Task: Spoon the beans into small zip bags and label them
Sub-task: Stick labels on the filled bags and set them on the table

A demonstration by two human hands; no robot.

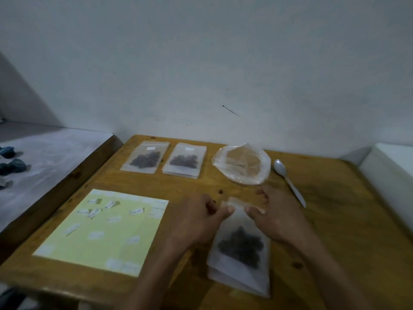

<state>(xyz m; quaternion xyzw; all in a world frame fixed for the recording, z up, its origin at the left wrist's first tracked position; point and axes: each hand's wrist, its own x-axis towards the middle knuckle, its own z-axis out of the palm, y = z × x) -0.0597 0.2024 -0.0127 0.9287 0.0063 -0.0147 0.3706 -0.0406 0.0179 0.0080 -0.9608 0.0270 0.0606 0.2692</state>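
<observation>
At the far left, the yellow label sheet (100, 229) lies flat on the tabletop (335, 220), with small white labels scattered over it. Behind it, by the wall, two filled zip bags (165, 161) sit side by side, each already carrying a label. Moving right, the left hand (199, 222) pinches the top left edge of the third zip bag (241, 249), thumb and fingers curled onto its mouth. This bag lies flat in front of the person, dark beans pooled in its lower half, long axis running away from the body. The right hand (277, 218) grips the top right edge of the same bag. Both hands are equally near; sealing looks like the step in hand, with the label sheet nearer the left hand. Beyond lie the emptied plastic bag (242, 163) and a white spoon (288, 180).
</observation>
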